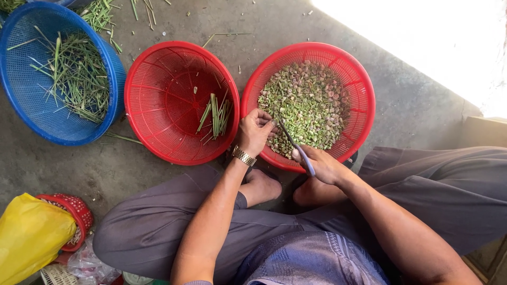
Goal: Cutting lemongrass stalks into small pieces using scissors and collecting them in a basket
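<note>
Everything here sits around one landmark: the round red plastic basket heaped with chopped green and pinkish stem pieces, which rests on the grey concrete floor just ahead of the person's crossed legs.

The left hand hovers over the near-left rim of that basket, fingers curled shut around something small; it is too hidden to say for sure, but it looks like a short bit of green stem pinched at the fingertips. The right hand lies at the basket's near rim, closed on the pale blue handle of a small knife. The knife's long axis runs on a slant from the right hand, up and leftward, with its thin blade tip almost meeting the left hand's fingertips. The two hands are close but apart, linked only by the blade, and both work over the near edge of the heap.

Left of the landmark basket, nearly touching its rim, sits a second round red plastic basket holding a few long green stalks; these lie roughly lengthwise away from the person, and the left hand is plainly the nearer one to them. Farther left again is a round blue plastic basket with a loose scatter of thin green trimmings. Well to the near left of the landmark lies a yellow plastic bag.
</note>
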